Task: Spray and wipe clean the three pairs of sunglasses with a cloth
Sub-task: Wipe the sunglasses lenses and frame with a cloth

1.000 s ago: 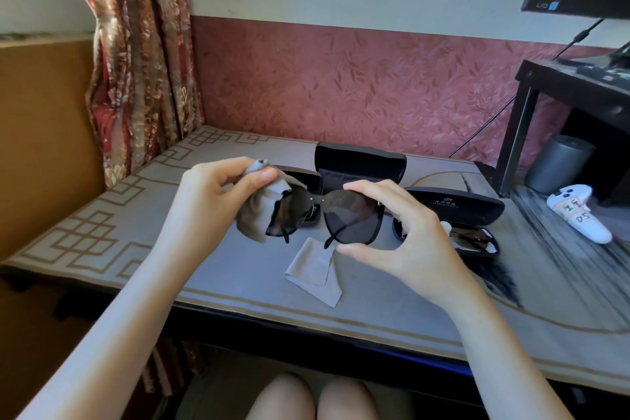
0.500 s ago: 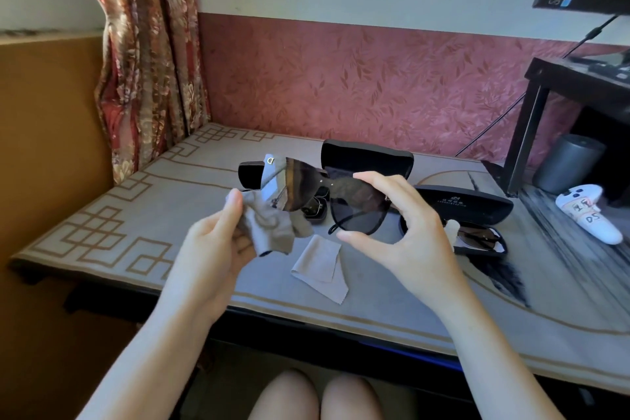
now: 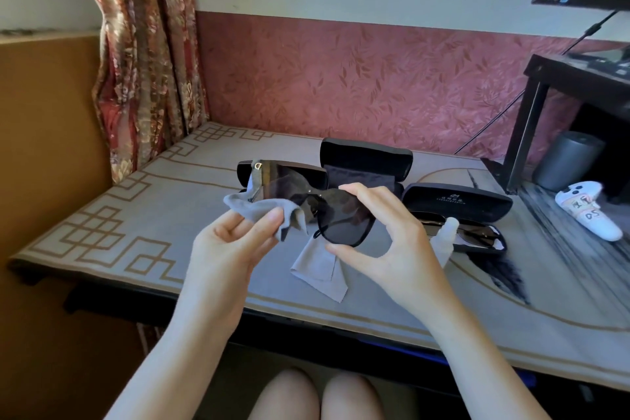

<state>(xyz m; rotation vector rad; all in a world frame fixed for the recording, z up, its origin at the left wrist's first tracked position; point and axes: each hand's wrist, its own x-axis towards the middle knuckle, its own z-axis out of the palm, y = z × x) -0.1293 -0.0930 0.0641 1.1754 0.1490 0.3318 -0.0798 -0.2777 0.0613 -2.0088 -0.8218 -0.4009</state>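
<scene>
Black sunglasses (image 3: 344, 215) with large dark lenses hang above the table, tilted, their left end raised. My right hand (image 3: 385, 242) pinches the right lens rim between thumb and fingers. My left hand (image 3: 235, 242), palm up, pinches a grey cloth (image 3: 269, 211) under the left lens. A second grey cloth (image 3: 320, 269) lies flat on the table below. Another pair of sunglasses (image 3: 474, 235) lies in an open black case at the right. A small white spray bottle (image 3: 446, 242) shows partly behind my right hand.
Two more open black cases (image 3: 368, 157) (image 3: 245, 170) stand behind the held sunglasses. A white game controller (image 3: 589, 215) lies at the right, near a grey cylinder (image 3: 566, 160) and a black stand (image 3: 531, 112). A curtain (image 3: 143, 54) hangs at the left.
My left hand dropped from wiping the left lens, turned palm up and now holds the cloth lower. The sunglasses tilted, left end rising. My right hand kept its hold.
</scene>
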